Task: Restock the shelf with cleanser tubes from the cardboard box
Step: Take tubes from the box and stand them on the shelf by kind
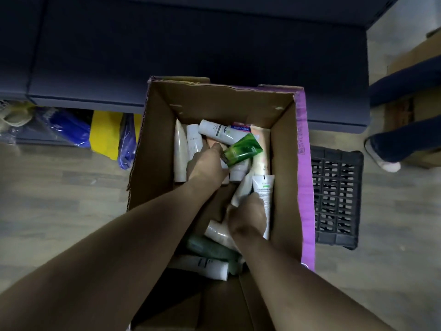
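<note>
An open cardboard box (pixel 157 144) with a purple outer side stands on the floor below me, holding several cleanser tubes. Both my hands reach down into it. My left hand (pixel 206 163) grips a bright green tube (pixel 242 149) by its lower end, tilted up to the right. My right hand (pixel 247 217) is curled round a white tube (pixel 241 191) near the box's right wall. More white, cream and dark green tubes lie around and under my hands, such as a white one (pixel 216 131) at the far end. No shelf shows.
A dark blue sofa (pixel 167 51) runs along the far side of the box. A black plastic crate (pixel 336 197) sits to the right. Blue and yellow bags (pixel 105 132) lie at the left. Another person's leg and shoe (pixel 391 151) stand at the far right.
</note>
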